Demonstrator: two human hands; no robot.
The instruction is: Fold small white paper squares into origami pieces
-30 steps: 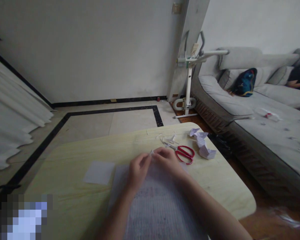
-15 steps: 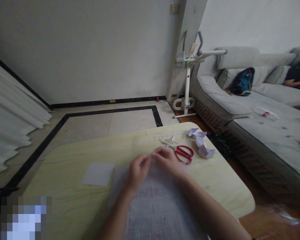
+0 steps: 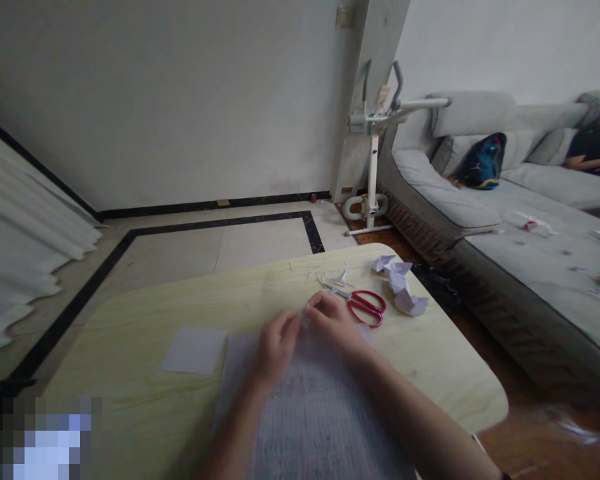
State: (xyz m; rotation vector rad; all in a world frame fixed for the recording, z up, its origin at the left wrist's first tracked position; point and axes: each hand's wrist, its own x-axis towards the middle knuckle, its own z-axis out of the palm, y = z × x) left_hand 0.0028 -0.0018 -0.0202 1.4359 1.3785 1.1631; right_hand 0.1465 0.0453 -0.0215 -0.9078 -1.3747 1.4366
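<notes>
My left hand and my right hand meet over the table, fingertips pinched around a small white piece of paper, mostly hidden by the fingers. Under both forearms lies a large lined sheet with writing. Just beyond my right hand rest scissors with red handles, blades pointing left. White paper scraps lie at the blade tips. To the right is a row of folded paper pieces. A square white sheet lies flat left of my left hand.
The pale wooden table has rounded corners. Past its right side stands a grey sofa with a blue bag and a seated person at the far end. White exercise equipment stands by the wall, and a white curtain hangs at left.
The view has shifted very slightly. Both hands stay pinched together in nearly the same place, with only tiny finger movement.
</notes>
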